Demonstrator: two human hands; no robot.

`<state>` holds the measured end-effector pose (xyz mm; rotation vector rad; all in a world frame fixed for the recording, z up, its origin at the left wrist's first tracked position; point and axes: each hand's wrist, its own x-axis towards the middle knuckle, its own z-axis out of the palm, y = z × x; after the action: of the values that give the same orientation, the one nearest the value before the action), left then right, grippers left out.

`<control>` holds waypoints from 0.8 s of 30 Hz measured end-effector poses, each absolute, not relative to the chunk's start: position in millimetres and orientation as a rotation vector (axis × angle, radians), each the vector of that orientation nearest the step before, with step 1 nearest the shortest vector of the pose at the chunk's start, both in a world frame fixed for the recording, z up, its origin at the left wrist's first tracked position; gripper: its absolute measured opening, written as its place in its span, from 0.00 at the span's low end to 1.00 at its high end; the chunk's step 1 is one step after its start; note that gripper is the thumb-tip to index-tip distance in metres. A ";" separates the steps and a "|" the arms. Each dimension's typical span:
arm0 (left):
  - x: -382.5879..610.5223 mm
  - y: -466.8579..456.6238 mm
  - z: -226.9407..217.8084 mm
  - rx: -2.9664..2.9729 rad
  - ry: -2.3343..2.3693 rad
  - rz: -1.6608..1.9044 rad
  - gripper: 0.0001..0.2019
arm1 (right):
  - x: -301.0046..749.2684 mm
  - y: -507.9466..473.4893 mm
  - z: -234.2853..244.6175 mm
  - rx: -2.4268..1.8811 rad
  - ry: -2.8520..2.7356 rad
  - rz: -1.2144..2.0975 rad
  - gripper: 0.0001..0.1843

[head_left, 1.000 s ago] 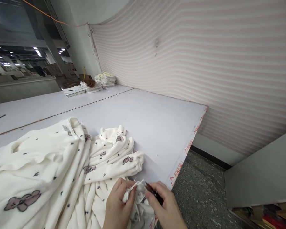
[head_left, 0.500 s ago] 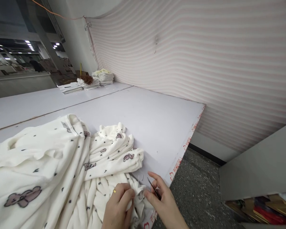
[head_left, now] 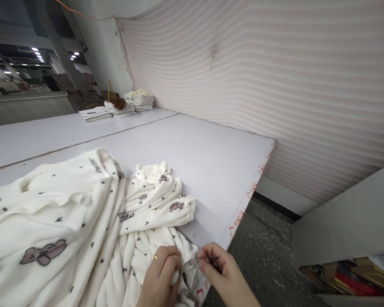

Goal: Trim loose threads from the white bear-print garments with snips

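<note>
Striped pink-and-white sheeting (head_left: 259,76) hangs along the far edge of the pale worktop (head_left: 205,157). Folded stacks (head_left: 139,102) sit by that edge, well left of the far right corner. Bear-print garments (head_left: 64,170) are heaped over the left part of the worktop's near end. To their right, one white garment (head_left: 147,241) lies gathered, its ruffled end beside the printed right edge.

Change of state: half a second ago my right index finger was raised, clear of the thumb; the two have now closed together at the ruffled end. My left hand has stayed low on the cloth. For the work in hand, this means both hands now bear on one short stretch of the garment, anchored on the left.

Grip, left hand (head_left: 163,273): fingers curled, grasping the garment; a pale fold shows between them.

Grip, right hand (head_left: 222,270): thumb and index almost meeting; a dark, slim tool (head_left: 213,262) is held within the fingers, point upward. Whether a thread is also pinched is too small to make out.
</note>
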<state>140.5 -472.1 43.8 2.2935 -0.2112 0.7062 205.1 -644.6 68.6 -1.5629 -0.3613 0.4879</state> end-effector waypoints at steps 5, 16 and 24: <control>140.1 -470.8 43.9 2.271 -0.222 0.699 0.11 | 202.4 -657.5 74.9 -1.956 -0.531 0.343 0.13; 140.6 -470.1 45.3 2.280 -0.248 0.703 0.11 | 205.4 -642.0 92.1 -2.137 -0.669 0.346 0.10; 141.4 -469.5 45.2 2.236 -0.221 0.677 0.10 | 208.1 -644.9 89.7 -2.047 -0.567 0.338 0.10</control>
<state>141.4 -469.5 45.2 2.2359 -0.2212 0.6770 208.1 -644.9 89.7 -2.0471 -0.5669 0.3379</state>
